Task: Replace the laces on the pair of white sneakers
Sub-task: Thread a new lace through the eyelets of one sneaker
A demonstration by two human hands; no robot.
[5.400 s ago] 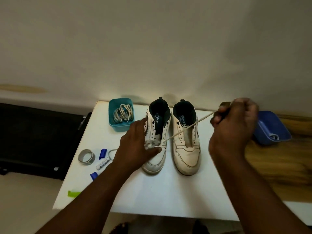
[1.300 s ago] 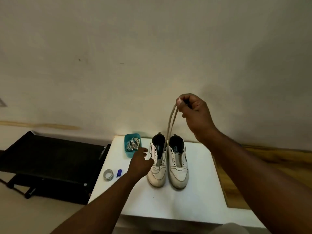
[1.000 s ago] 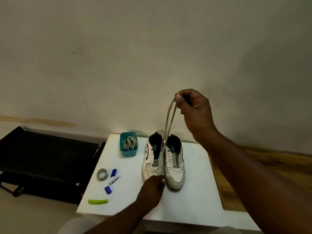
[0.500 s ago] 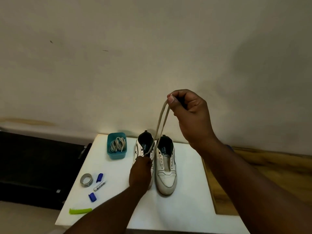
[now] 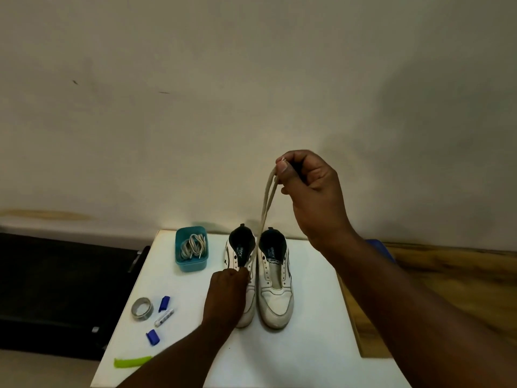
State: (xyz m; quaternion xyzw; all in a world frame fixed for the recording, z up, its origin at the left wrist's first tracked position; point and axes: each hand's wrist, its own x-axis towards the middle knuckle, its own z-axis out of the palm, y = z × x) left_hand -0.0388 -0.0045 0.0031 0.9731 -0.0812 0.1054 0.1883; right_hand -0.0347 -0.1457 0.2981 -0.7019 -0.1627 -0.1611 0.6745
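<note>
A tape roll (image 5: 142, 309), blue caps (image 5: 164, 303) and a green strip (image 5: 132, 362) lie on the white table (image 5: 307, 345).

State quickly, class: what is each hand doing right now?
Left hand: fingers curled at the eyelets of the left sneaker, seemingly pinching the lace there.
Right hand: raised, pinching both strands of the lace.

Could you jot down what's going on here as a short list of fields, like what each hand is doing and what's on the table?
right hand: raised, pinching both strands of a lace
left hand: on the left sneaker, at the eyelets
right sneaker: no lace, untouched
teal tub: holds more laces
table: also tape roll, blue caps, green strip
</note>
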